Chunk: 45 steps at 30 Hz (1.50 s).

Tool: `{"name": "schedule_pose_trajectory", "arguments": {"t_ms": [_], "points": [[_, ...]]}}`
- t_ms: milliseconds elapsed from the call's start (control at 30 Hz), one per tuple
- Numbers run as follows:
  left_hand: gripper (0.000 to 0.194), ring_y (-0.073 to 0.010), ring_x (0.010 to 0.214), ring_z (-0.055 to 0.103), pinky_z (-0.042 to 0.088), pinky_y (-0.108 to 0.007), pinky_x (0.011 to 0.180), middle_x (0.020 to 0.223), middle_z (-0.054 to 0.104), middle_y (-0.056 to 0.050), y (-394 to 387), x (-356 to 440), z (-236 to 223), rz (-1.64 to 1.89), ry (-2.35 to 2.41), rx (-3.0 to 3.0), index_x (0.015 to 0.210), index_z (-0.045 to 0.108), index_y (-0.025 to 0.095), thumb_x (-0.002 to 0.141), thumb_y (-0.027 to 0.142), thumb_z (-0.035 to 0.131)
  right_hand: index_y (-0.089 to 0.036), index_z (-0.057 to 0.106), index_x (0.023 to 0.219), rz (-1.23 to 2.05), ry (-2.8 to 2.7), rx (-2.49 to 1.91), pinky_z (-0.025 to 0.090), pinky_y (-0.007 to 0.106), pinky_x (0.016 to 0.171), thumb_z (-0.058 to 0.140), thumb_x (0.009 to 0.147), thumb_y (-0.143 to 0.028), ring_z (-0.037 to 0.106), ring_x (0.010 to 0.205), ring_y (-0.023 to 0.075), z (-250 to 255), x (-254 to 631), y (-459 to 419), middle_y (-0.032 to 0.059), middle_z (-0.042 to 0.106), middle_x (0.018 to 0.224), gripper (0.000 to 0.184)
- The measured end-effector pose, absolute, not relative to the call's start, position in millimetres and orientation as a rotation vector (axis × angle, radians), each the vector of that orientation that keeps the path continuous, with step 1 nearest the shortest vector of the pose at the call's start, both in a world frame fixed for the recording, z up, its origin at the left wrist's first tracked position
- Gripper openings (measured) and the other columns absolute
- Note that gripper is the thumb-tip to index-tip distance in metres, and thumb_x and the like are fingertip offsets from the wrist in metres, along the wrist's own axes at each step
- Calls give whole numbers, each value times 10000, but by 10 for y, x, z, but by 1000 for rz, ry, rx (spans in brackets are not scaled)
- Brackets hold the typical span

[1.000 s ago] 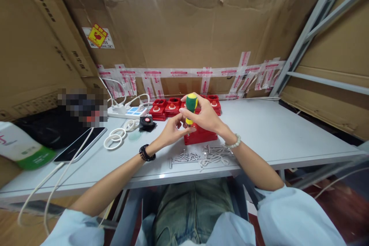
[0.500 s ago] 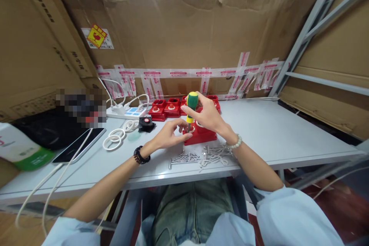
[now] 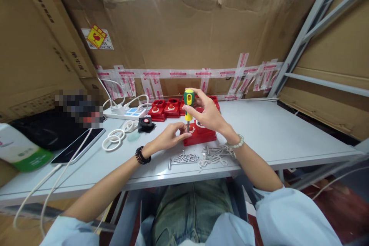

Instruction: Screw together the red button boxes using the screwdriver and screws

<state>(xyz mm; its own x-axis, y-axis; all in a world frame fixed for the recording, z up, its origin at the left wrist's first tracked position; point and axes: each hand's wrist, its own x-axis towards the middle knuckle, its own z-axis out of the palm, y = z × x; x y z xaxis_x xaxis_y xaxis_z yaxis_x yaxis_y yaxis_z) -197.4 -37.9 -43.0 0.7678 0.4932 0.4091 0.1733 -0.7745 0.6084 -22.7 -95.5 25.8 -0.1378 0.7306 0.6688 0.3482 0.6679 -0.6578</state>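
A screwdriver [image 3: 188, 102] with a green and yellow handle stands nearly upright, its shaft pointing down at the left end of a red box [image 3: 201, 137]. My right hand [image 3: 206, 113] is closed around the handle. At the box's left end, the thumb and fingers of my left hand [image 3: 173, 135] close in beside the screwdriver's shaft; the exact spot they press is partly hidden. A white ring [image 3: 199, 124] shows on top of the box, partly behind my right hand. In front of the box lie loose silver screws [image 3: 186, 157] and a heap of metal pieces with white cord [image 3: 215, 155].
Several similar red boxes [image 3: 157, 111] line the back. To the left are white rings [image 3: 112, 142], a black square part [image 3: 146, 124], a power strip [image 3: 127, 113], a phone [image 3: 79, 146] and white cables [image 3: 66, 169]. A cardboard wall [image 3: 178, 34] rises behind the table.
The screwdriver's handle has turned in my right hand and shifted slightly left, now standing more upright. My left hand stays almost in place at the red box.
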Motion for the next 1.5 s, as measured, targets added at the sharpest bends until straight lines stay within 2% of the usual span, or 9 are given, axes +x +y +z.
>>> {"name": "schedule_pose_trajectory", "arguments": {"t_ms": [233, 433, 633, 800, 867, 933, 1000, 1167, 1500], "points": [[216, -146, 705, 593, 419, -252, 621, 807, 695, -29, -467, -2085, -284, 960, 563, 2421, 858, 644, 175, 894, 386, 618, -262, 416, 1292, 310, -1536, -869, 567, 386, 864, 609, 880, -412, 656, 978, 202, 330, -214, -993, 57, 616, 1099, 479], [190, -153, 707, 666, 486, -251, 692, 799, 751, -38, -692, -2204, -337, 563, 409, 2485, 850, 725, 185, 885, 360, 660, -263, 409, 1250, 302, -1419, -866, 575, 400, 844, 624, 859, -449, 664, 955, 213, 337, -164, -924, 58, 612, 1065, 484], [199, -165, 743, 655, 483, -263, 713, 836, 731, -58, -755, -2198, -438, 434, 396, 2623, 898, 734, 188, 897, 366, 645, -243, 420, 1209, 300, -1495, -908, 568, 373, 760, 627, 852, -414, 644, 847, 183, 273, -215, -926, 44, 620, 984, 446], [201, -171, 789, 619, 488, -291, 739, 884, 682, -55, -581, -2214, -366, 849, 551, 2582, 922, 655, 179, 885, 375, 631, -249, 400, 1222, 182, -1525, -927, 548, 370, 806, 605, 868, -416, 637, 902, 190, 200, -245, -833, 47, 621, 1016, 441], [351, -210, 902, 628, 497, -326, 767, 1036, 680, -91, -464, -2174, -370, 951, 678, 2520, 1064, 614, 172, 843, 440, 669, -239, 407, 1213, 149, -1537, -913, 541, 362, 817, 609, 868, -395, 642, 890, 185, 158, -262, -754, 46, 632, 1003, 429], [588, -263, 1041, 621, 507, -361, 798, 1221, 638, -142, -363, -2106, -403, 866, 749, 2461, 1236, 544, 162, 795, 521, 697, -227, 424, 1198, 134, -1545, -893, 539, 359, 813, 619, 861, -374, 649, 875, 183, 110, -279, -671, 48, 645, 1001, 416], [690, -296, 1089, 615, 511, -386, 816, 1289, 610, -172, -303, -2032, -452, 731, 766, 2423, 1287, 520, 144, 775, 573, 692, -220, 439, 1186, 137, -1558, -902, 538, 365, 807, 625, 853, -363, 660, 865, 187, 66, -291, -601, 49, 658, 995, 407], [574, -242, 869, 658, 514, -358, 753, 1097, 703, -119, -284, -1953, -531, 615, 751, 2357, 1132, 624, 136, 794, 598, 653, -219, 460, 1165, 119, -1555, -934, 543, 377, 781, 629, 839, -349, 676, 832, 200, 10, -288, -539, 46, 680, 953, 389], [480, -196, 801, 640, 498, -315, 731, 994, 712, -68, -279, -1961, -536, 657, 683, 2336, 1069, 644, 149, 796, 542, 678, -239, 461, 1163, 133, -1565, -940, 559, 372, 772, 645, 833, -379, 682, 842, 200, 21, -296, -583, 42, 690, 967, 403]]}}
